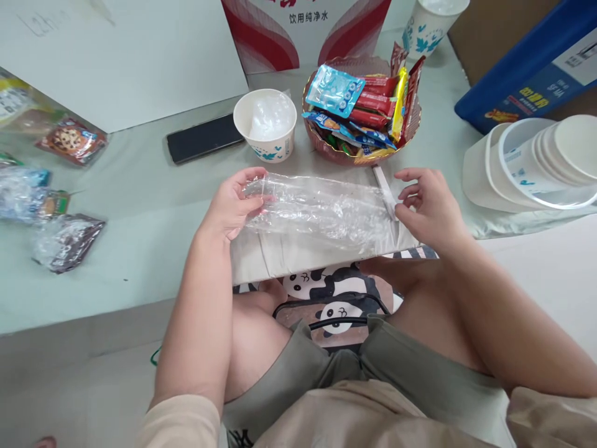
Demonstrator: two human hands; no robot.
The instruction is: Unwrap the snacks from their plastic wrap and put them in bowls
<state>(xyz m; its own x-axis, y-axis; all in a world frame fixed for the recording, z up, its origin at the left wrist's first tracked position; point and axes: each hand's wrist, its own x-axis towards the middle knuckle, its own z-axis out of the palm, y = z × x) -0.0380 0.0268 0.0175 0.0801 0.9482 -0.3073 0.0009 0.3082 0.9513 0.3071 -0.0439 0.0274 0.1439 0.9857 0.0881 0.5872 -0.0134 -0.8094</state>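
A long clear plastic bag [321,205] stretches crinkled over the table's front edge. My left hand [237,205] pinches its left end between thumb and fingers. At the bag's other end is my right hand [426,205], fingers curved and apart, with no object visible between them. Its thumb is close to a thin white strip [385,191], which slants beside the bag's right end; whether they touch I cannot tell. Just beyond the bag stands a white paper cup [268,149] with crumpled clear plastic inside.
Behind the bag sits a pink bowl [321,146] of wrapped snacks. A black phone [203,138] lies left of the cup. Stacked white tubs [485,168] with paper cups stand right, below a blue box [517,68]. Snack packets [69,239] lie left.
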